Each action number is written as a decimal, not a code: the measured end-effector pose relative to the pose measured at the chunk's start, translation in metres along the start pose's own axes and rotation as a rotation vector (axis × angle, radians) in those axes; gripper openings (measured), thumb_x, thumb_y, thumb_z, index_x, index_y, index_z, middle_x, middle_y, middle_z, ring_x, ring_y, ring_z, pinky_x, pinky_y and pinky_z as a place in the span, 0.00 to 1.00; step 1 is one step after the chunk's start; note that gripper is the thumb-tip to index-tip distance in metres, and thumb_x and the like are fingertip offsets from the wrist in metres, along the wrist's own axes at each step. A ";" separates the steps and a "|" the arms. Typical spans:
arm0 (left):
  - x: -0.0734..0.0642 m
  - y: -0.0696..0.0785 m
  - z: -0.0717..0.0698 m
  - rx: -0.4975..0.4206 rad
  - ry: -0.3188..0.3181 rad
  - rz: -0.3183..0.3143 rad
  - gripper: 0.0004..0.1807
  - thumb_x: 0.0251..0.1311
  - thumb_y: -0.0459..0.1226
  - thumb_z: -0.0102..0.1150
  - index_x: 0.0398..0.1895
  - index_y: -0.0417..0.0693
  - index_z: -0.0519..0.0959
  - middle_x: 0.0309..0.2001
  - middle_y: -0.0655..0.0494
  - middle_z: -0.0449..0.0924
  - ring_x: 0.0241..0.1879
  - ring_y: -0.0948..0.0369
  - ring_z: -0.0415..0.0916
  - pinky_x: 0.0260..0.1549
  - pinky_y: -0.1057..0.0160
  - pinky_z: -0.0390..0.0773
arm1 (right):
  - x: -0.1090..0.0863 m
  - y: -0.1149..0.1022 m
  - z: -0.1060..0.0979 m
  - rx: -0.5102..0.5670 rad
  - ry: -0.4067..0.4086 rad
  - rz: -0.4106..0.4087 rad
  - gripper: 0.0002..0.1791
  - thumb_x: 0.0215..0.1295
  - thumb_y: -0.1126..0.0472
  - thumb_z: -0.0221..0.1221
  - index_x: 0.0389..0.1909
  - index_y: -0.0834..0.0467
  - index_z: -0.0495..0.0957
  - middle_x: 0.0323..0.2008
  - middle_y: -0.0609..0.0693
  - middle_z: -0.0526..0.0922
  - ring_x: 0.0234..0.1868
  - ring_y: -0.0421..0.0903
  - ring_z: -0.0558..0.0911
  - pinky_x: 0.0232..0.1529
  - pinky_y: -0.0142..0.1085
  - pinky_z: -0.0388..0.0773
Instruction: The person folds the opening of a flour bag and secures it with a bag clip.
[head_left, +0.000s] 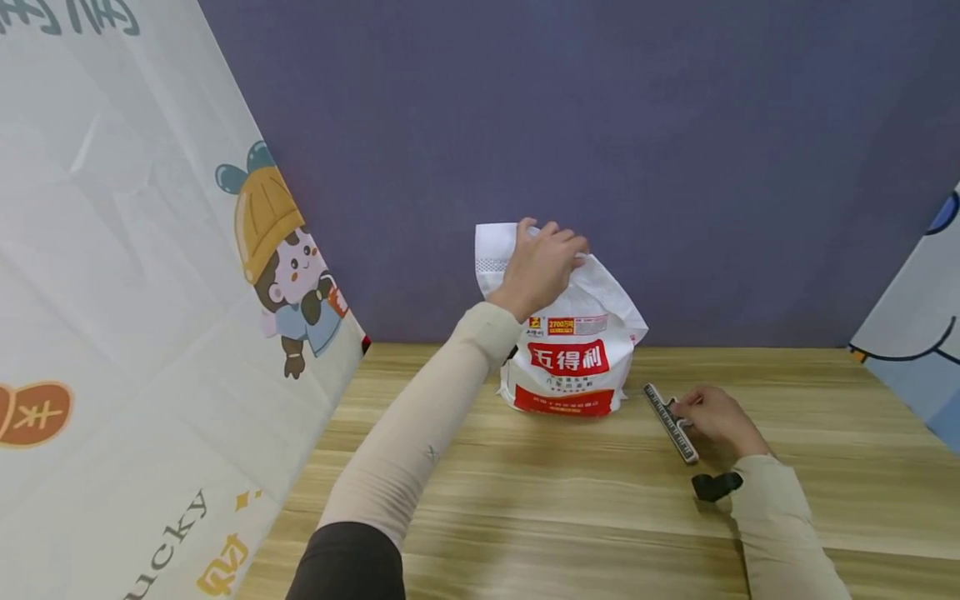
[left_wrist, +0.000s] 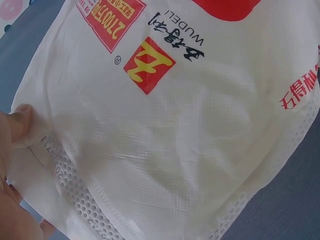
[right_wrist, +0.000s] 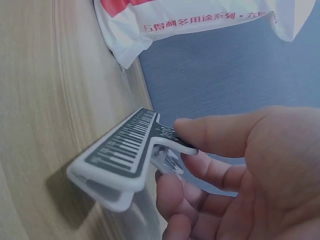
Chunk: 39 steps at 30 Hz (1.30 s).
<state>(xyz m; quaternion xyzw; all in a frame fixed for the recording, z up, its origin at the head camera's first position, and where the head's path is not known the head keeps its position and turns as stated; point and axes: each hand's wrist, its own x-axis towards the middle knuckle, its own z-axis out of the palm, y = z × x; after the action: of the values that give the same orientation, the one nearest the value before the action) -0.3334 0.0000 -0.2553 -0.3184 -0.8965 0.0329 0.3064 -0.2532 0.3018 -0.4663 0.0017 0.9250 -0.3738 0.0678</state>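
A white flour bag (head_left: 566,367) with red panels and printed Chinese characters stands upright on the wooden table. My left hand (head_left: 543,262) grips its top edge, the thumb on the printed face in the left wrist view and the other fingers behind. To the right of the bag, my right hand (head_left: 716,414) pinches a long white clip (right_wrist: 120,150) by its handles. Black-and-white piano-key markings run along the clip's wide jaw. In the right wrist view the thumb presses the upper handle, with curled fingers underneath. The clip is held close over the table.
The light wood table (head_left: 540,517) meets a dark blue-grey panel (head_left: 600,125) right behind the bag. On the left rises a white sheet (head_left: 135,275) with cartoon prints, and another printed sheet (head_left: 911,317) stands at the right. A black strap piece (head_left: 716,486) sticks out from the right wrist.
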 end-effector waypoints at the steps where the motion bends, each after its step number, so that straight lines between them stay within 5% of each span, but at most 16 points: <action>1: 0.000 0.000 0.000 0.001 -0.001 0.001 0.13 0.77 0.48 0.51 0.54 0.65 0.83 0.54 0.68 0.86 0.56 0.63 0.77 0.72 0.45 0.59 | -0.001 0.000 0.000 0.004 -0.002 0.005 0.21 0.73 0.56 0.57 0.48 0.73 0.73 0.37 0.62 0.83 0.33 0.47 0.83 0.34 0.38 0.77; 9: -0.001 -0.001 0.002 0.003 -0.014 0.006 0.13 0.77 0.48 0.50 0.55 0.65 0.83 0.54 0.68 0.86 0.56 0.63 0.78 0.72 0.44 0.59 | -0.005 0.006 -0.010 0.036 -0.017 -0.004 0.33 0.77 0.56 0.52 0.67 0.81 0.60 0.48 0.72 0.82 0.39 0.51 0.87 0.38 0.41 0.83; 16: -0.001 -0.001 0.000 -0.003 0.001 0.004 0.12 0.76 0.47 0.51 0.54 0.65 0.83 0.53 0.68 0.86 0.55 0.63 0.78 0.72 0.44 0.59 | -0.010 0.001 -0.018 0.028 0.030 -0.025 0.28 0.79 0.54 0.50 0.63 0.76 0.68 0.39 0.62 0.83 0.37 0.50 0.82 0.34 0.38 0.75; 30: -0.001 -0.001 -0.002 -0.023 -0.001 -0.001 0.13 0.77 0.47 0.51 0.55 0.64 0.83 0.54 0.67 0.86 0.56 0.63 0.78 0.72 0.45 0.59 | -0.017 -0.015 -0.022 0.076 0.176 -0.053 0.31 0.80 0.51 0.48 0.68 0.74 0.63 0.57 0.72 0.73 0.52 0.63 0.80 0.40 0.39 0.76; 36: -0.001 -0.001 -0.001 -0.023 0.016 0.004 0.12 0.76 0.47 0.52 0.54 0.64 0.84 0.54 0.67 0.86 0.56 0.63 0.78 0.72 0.44 0.60 | -0.020 -0.022 -0.022 0.115 0.262 -0.077 0.31 0.81 0.51 0.48 0.68 0.73 0.64 0.58 0.72 0.72 0.55 0.67 0.74 0.46 0.50 0.75; 39: -0.001 0.000 -0.001 -0.027 0.016 0.006 0.12 0.76 0.47 0.52 0.54 0.64 0.83 0.54 0.67 0.86 0.56 0.62 0.78 0.72 0.45 0.60 | -0.021 -0.024 -0.022 0.119 0.323 -0.087 0.29 0.80 0.52 0.49 0.67 0.72 0.67 0.57 0.71 0.74 0.55 0.65 0.75 0.45 0.48 0.74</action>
<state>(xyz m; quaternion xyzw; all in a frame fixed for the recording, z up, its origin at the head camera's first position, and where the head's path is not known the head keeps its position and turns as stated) -0.3320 -0.0009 -0.2547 -0.3255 -0.8933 0.0191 0.3092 -0.2364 0.3008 -0.4312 0.0257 0.8994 -0.4252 -0.0984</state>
